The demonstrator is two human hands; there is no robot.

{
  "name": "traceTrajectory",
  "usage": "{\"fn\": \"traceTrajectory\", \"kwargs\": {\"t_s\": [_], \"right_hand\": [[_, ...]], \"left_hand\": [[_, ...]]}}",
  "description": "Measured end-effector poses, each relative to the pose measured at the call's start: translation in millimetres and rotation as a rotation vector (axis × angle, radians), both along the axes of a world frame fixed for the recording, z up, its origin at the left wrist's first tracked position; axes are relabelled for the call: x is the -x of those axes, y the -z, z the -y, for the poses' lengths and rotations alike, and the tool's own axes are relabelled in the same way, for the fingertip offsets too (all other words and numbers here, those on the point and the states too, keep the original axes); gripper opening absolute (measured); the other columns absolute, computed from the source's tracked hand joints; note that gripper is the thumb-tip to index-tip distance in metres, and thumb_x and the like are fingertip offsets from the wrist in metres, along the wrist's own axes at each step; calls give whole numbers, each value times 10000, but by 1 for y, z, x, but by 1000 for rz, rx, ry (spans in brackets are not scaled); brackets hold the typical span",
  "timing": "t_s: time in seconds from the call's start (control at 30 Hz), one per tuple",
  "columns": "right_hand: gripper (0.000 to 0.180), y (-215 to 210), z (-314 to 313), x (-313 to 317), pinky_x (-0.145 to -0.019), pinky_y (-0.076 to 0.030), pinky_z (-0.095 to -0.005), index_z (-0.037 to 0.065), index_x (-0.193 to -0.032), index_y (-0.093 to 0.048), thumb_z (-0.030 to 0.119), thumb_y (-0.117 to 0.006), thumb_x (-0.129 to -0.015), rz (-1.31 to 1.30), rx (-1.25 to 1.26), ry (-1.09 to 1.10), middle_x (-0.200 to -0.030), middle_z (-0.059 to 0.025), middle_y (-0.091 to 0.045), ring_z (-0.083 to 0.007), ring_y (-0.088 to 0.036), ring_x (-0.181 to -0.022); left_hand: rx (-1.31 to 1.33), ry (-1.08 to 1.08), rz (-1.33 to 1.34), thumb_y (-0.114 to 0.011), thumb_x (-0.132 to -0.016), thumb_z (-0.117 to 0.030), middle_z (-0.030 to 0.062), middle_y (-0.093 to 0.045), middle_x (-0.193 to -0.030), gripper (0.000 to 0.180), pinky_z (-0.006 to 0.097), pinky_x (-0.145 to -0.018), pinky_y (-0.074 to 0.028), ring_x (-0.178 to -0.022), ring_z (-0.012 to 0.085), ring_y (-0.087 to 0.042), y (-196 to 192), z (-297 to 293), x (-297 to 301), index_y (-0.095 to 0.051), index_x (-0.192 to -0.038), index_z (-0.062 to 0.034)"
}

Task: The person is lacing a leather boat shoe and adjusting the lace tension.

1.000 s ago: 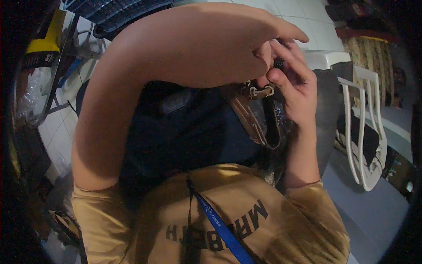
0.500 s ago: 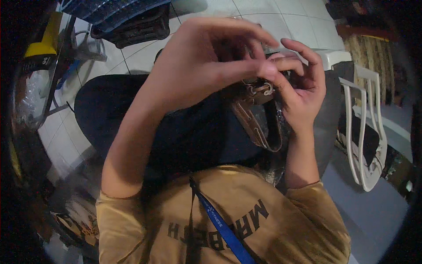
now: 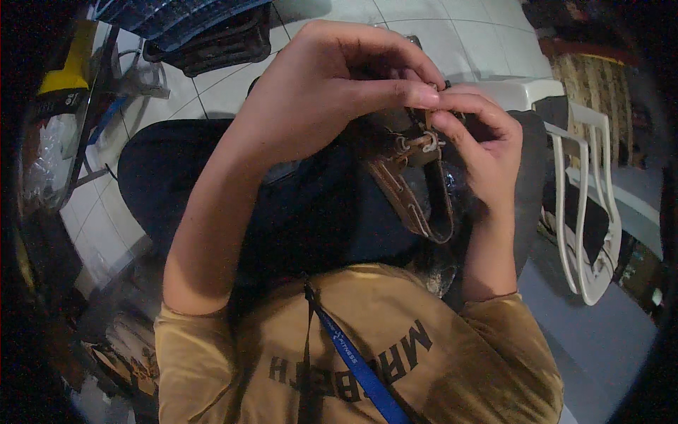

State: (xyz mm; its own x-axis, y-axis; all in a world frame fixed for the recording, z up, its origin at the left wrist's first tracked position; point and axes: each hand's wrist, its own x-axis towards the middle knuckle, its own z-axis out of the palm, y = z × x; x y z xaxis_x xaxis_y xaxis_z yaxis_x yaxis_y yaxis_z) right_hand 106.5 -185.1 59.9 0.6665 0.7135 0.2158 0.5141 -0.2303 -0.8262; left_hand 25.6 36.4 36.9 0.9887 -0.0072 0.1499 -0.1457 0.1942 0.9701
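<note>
Fingertips of my left hand (image 3: 332, 92) and my right hand (image 3: 487, 148) meet in a pinch over my lap. What lies between the tips is small and mostly covered by the fingers. Just below them is a brown leather piece (image 3: 399, 191), with light stitching along its edge and a strap bent into a loop. A pale metal ring or buckle (image 3: 429, 143) sits at its upper end, close to my right thumb. My left hand hides part of the leather piece.
Dark trousers (image 3: 296, 219) cover my lap under the work. To the right stands a white plastic chair (image 3: 583, 283). A dark crate (image 3: 212, 53) with a blue basket (image 3: 183, 21) is at the upper left, near a yellow-and-black object (image 3: 67, 74). A blue lanyard (image 3: 357, 360) hangs on my chest.
My right fingers have closed in from a spread pose, and the index finger has come down toward the thumb. Both hands' fingertips now pinch together. The leather piece hangs almost unchanged.
</note>
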Motion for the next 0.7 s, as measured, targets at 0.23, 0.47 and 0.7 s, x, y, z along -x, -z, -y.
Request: {"fn": "traceTrajectory", "kwargs": {"t_s": [0.23,0.47,0.7], "right_hand": [[108,2,-2,-2,-895,-520,-322,-21,-989,-759,13,-759,-886,-143,-43,-69,-1016,-111,-738,-210,-687,-971],[101,3,2,-5,-877,-506,-312,-35,-986,-752,12,-753,-897,-263,-65,-129,-983,-97,-717,-190,-666,-955],[94,2,0,-2,-860,-496,-306,-30,-970,-755,10,-773,-888,-364,-130,-105,-953,-87,-713,-177,-656,-925]], "left_hand": [[-25,34,-5,-792,-902,-88,40,-755,-990,159,257,-873,-528,-941,98,-680,-5,-1,1,-776,-1032,2],[45,40,-44,-801,-890,-75,43,-759,-985,151,266,-866,-543,-921,102,-692,-4,1,1,-771,-1009,13],[1,-39,-6,-804,-886,-54,47,-761,-987,153,267,-864,-549,-924,111,-695,-1,6,0,-771,-1019,15]]}}
